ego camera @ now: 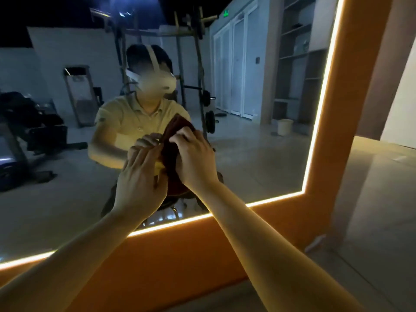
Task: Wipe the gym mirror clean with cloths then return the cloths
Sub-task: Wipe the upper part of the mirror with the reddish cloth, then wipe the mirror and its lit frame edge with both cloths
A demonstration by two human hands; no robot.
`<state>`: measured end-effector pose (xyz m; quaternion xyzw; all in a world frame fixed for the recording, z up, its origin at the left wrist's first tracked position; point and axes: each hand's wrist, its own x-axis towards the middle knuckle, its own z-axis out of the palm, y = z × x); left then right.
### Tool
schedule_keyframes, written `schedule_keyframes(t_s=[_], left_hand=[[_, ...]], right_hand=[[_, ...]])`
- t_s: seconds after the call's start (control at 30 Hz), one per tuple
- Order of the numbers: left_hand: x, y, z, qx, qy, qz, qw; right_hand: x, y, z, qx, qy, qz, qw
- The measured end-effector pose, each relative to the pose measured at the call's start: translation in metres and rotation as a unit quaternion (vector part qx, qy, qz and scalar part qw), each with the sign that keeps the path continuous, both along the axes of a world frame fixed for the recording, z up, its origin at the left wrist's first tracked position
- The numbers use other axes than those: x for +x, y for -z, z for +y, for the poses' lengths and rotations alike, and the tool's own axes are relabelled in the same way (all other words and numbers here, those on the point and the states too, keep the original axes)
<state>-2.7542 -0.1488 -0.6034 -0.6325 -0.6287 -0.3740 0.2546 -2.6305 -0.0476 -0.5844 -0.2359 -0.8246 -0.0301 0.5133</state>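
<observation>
Mirror (pixel 247 158) ahead, lit strip (pixel 315 134) on its edge, bucket (pixel 284 126) reflected mid-right; dark red cloth (pixel 169 155) at centre, left hand (pixel 139 183) and right hand (pixel 195 163) both gripping it

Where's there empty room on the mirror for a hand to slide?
The mirror has bare glass left of the left hand, down to the glowing strip, and right of the right hand, out to the lit side edge. The middle is crowded: both hands hold the cloth there.
</observation>
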Motion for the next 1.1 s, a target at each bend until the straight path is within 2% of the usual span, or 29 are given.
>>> schedule_keyframes(t_s=[0.07, 0.1, 0.17, 0.23, 0.3, 0.37, 0.43, 0.53, 0.57, 0.63, 0.7, 0.73, 0.87, 0.97, 1.1], left_hand=[[0.019, 0.012, -0.002, 0.013, 0.065, -0.113, 0.991], [0.029, 0.018, -0.003, 0.032, 0.108, -0.174, 0.978], [0.049, 0.031, -0.010, 0.075, 0.202, -0.295, 0.931], [0.076, 0.040, -0.014, 0.036, 0.260, -0.390, 0.883], [0.111, 0.047, -0.017, -0.083, 0.293, -0.461, 0.833], [0.144, 0.053, -0.016, -0.189, 0.315, -0.545, 0.754], [0.169, 0.064, -0.013, -0.273, 0.319, -0.592, 0.688], [0.199, 0.088, -0.008, -0.354, 0.315, -0.603, 0.641], [0.209, 0.097, -0.008, -0.372, 0.315, -0.612, 0.623], [0.232, 0.115, -0.008, -0.411, 0.308, -0.621, 0.592], [0.256, 0.136, -0.007, -0.450, 0.279, -0.614, 0.586], [0.268, 0.148, -0.006, -0.465, 0.254, -0.604, 0.595], [0.305, 0.200, 0.004, -0.491, 0.177, -0.607, 0.599], [0.327, 0.246, 0.017, -0.492, 0.118, -0.583, 0.636], [0.352, 0.314, 0.027, -0.528, 0.058, -0.520, 0.669]], right_hand=[[0.024, 0.006, -0.013, -0.145, -0.064, 0.028, 0.987], [0.041, 0.009, -0.018, -0.242, -0.093, 0.068, 0.963], [0.082, 0.012, -0.027, -0.401, -0.152, 0.157, 0.890], [0.120, 0.016, -0.037, -0.501, -0.192, 0.201, 0.820], [0.151, 0.022, -0.054, -0.554, -0.193, 0.196, 0.786], [0.175, 0.030, -0.065, -0.578, -0.145, 0.201, 0.778], [0.198, 0.036, -0.069, -0.602, -0.078, 0.250, 0.754], [0.231, 0.049, -0.070, -0.641, -0.022, 0.326, 0.695], [0.242, 0.055, -0.072, -0.651, -0.022, 0.318, 0.689], [0.270, 0.071, -0.076, -0.663, 0.004, 0.247, 0.706], [0.301, 0.087, -0.078, -0.671, 0.045, 0.141, 0.727], [0.319, 0.096, -0.077, -0.682, 0.052, 0.104, 0.722], [0.387, 0.144, -0.062, -0.734, 0.064, 0.023, 0.676], [0.420, 0.206, -0.046, -0.755, 0.078, 0.000, 0.651], [0.449, 0.321, -0.032, -0.768, 0.123, -0.117, 0.618]])
